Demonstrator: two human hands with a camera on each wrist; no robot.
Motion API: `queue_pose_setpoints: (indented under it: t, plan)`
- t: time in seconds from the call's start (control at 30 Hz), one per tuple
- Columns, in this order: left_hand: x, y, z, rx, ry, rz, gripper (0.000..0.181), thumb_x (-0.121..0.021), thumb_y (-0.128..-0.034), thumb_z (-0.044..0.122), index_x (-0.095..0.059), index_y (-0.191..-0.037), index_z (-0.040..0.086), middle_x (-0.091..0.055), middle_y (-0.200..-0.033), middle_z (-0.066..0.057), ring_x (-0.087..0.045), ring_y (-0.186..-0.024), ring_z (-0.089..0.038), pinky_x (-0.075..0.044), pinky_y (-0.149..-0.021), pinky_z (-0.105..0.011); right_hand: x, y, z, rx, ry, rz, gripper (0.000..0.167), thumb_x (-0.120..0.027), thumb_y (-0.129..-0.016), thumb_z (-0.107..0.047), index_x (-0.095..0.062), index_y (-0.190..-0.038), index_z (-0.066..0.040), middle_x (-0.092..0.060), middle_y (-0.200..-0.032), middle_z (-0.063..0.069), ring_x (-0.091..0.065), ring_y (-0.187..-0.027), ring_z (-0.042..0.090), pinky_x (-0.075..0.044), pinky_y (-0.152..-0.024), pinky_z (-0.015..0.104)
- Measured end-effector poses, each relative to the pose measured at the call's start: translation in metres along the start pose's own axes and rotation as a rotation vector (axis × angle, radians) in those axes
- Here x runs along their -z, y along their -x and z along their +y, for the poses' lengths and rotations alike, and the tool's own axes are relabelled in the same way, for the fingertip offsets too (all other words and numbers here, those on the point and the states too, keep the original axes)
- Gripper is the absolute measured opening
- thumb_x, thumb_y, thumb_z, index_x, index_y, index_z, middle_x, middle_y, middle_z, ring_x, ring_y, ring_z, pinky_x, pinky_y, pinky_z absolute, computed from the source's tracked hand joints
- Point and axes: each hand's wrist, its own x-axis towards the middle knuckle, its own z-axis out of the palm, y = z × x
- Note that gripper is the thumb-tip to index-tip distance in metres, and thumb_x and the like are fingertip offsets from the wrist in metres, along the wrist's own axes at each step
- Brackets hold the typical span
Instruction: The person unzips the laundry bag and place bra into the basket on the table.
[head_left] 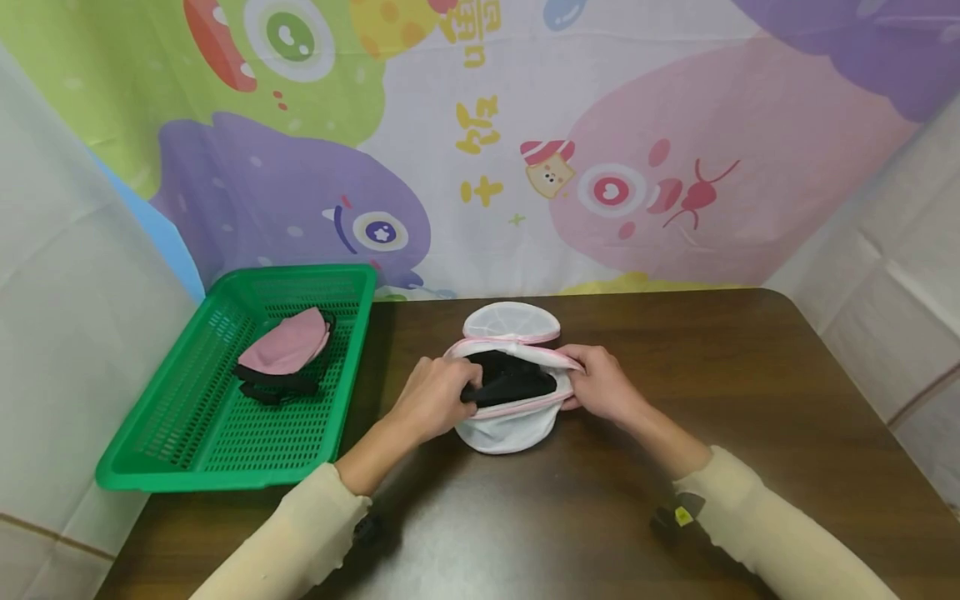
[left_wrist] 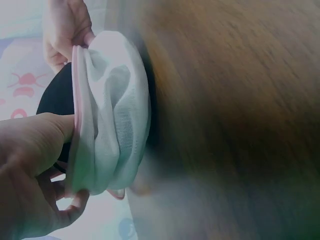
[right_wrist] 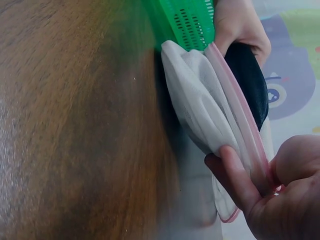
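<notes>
A white mesh laundry bag [head_left: 506, 433] with pink zipper edging sits unzipped on the brown table. Inside its mouth lies a black padded cloth piece [head_left: 517, 385], partly hidden by the bag; its exact kind cannot be told. My left hand [head_left: 438, 396] grips the bag's left rim, its thumb beside the black piece; in the left wrist view the left hand [left_wrist: 35, 165] has fingers on the rim. My right hand [head_left: 603, 385] holds the opposite rim, and in the right wrist view the right hand [right_wrist: 285, 195] pinches the zipper edge between thumb and fingers.
At the left stands a green perforated basket [head_left: 352, 367] holding a folded pink cloth item [head_left: 288, 343] with black bands. A rounded mesh flap [head_left: 512, 321] edged in pink lies behind the bag's mouth. A cartoon-printed cloth [head_left: 480, 242] hangs behind the table [head_left: 712, 358].
</notes>
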Motion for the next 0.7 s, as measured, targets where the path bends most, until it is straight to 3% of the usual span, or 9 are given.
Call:
queue_pose_setpoints:
  t: [0.1,0.33,0.47,0.7]
  plan:
    - [0.015,0.004,0.012,-0.005,0.002,-0.015,0.022,-0.095,-0.0824,0.01,-0.075,-0.09,0.015,-0.082,-0.099,-0.003,-0.077,-0.092,-0.029,-0.057,-0.08,-0.052,0.0,0.0,-0.001,0.013,0.01,0.001,0.036,-0.05,-0.112,0.006,-0.068,-0.142,0.01,-0.073,-0.13,0.036,-0.078,-0.077,0.019,-0.072,-0.07,0.042]
    - [0.015,0.002,0.014,-0.024,0.034,-0.029,0.022,-0.093,-0.0874,0.01,-0.074,-0.095,0.017,-0.068,-0.153,-0.009,-0.06,-0.143,-0.034,-0.052,-0.102,-0.061,0.001,0.001,-0.002,0.048,0.078,0.011,0.028,-0.066,-0.108,0.001,-0.073,-0.135,0.007,-0.077,-0.114,0.026,-0.071,-0.073,0.013,-0.067,-0.063,0.031]
    - [0.014,-0.001,0.015,-0.037,0.027,-0.035,0.023,-0.095,-0.0872,0.012,-0.074,-0.095,0.017,-0.058,-0.168,-0.009,-0.054,-0.152,-0.037,-0.051,-0.103,-0.062,0.002,0.0,-0.003,0.043,0.12,0.015,0.03,-0.074,-0.105,-0.002,-0.074,-0.133,0.005,-0.076,-0.106,0.021,-0.066,-0.07,0.013,-0.06,-0.061,0.024]
    - [0.01,-0.002,0.016,-0.066,-0.003,-0.027,0.023,-0.095,-0.0863,0.012,-0.073,-0.093,0.016,-0.055,-0.172,-0.008,-0.05,-0.154,-0.037,-0.05,-0.102,-0.059,0.001,-0.002,-0.003,0.062,0.162,0.018,0.029,-0.081,-0.102,-0.008,-0.076,-0.129,0.003,-0.076,-0.1,0.017,-0.065,-0.072,0.015,-0.056,-0.062,0.025]
